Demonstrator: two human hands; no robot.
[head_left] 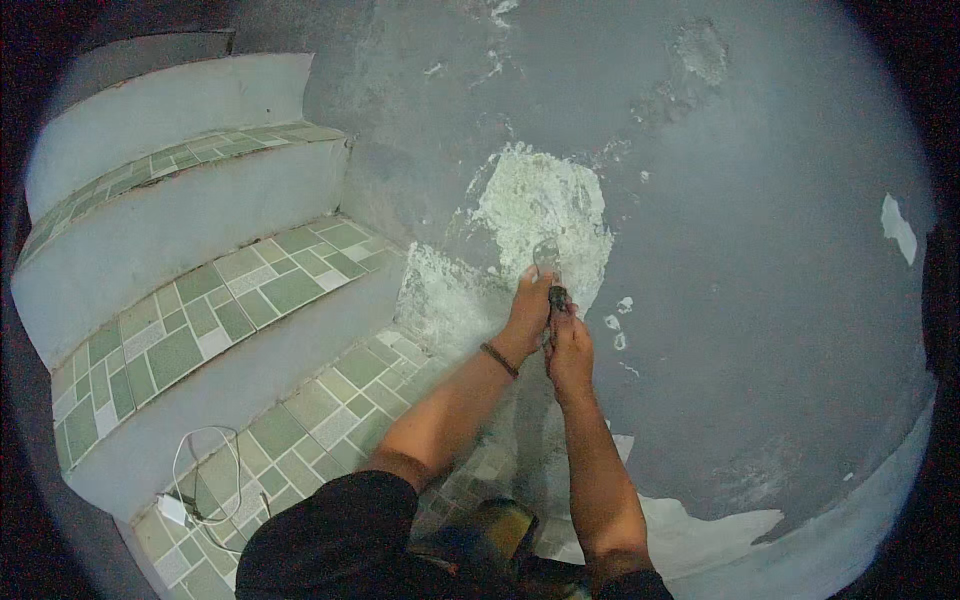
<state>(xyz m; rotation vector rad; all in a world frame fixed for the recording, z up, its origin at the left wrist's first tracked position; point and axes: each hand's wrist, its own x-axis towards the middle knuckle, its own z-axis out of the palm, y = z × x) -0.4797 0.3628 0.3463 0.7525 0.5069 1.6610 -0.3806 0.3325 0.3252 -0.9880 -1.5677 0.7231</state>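
Note:
Both my hands are at a grey wall (740, 300), in front of a large rough pale patch (545, 195) where the paint is gone. My right hand (570, 352) is closed round the dark handle of a scraper (546, 256). Its thin metal blade points up and lies over the lower part of the patch. Just left of the handle, my left hand (527, 318) grips the scraper near the base of the blade. The fingers partly hide the tool, so whether the blade's edge touches the wall is hard to tell. A dark band (500, 360) circles my left wrist.
Stairs with green and white tiled treads (230, 290) rise along the left. On a lower tiled surface lies a white cable (238, 470) with a white block (174, 509). Smaller chipped spots (617, 322) mark the wall, and another bare area (440, 290) adjoins the steps.

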